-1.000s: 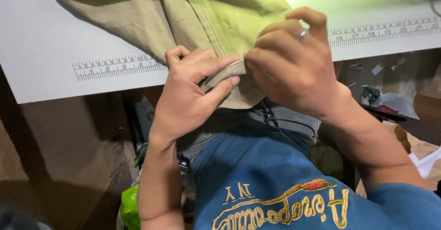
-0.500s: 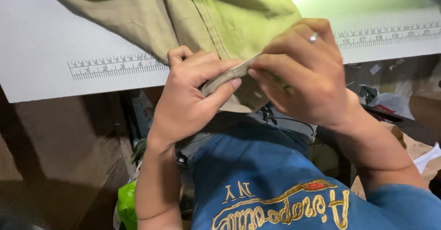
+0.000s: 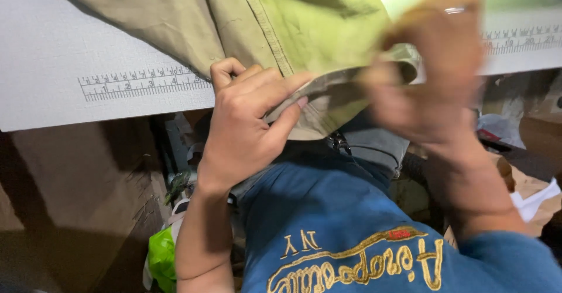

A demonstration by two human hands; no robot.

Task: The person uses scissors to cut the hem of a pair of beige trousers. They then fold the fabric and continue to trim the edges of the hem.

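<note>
Olive-green garment point(image 3: 281, 24) edge pinched between thumb and fingers of left hand point(image 3: 246, 129), blurred right hand point(image 3: 427, 76) with ring gripping same hem just beside it, cloth draped over white table point(image 3: 70, 53) with printed ruler strip point(image 3: 140, 82), blue shirt point(image 3: 351, 234) below.

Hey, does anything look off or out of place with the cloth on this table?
Nothing looks damaged. The olive cloth lies rumpled and hangs over the white table edge, where the left hand pinches its folded hem. The right hand is motion-blurred.
</note>
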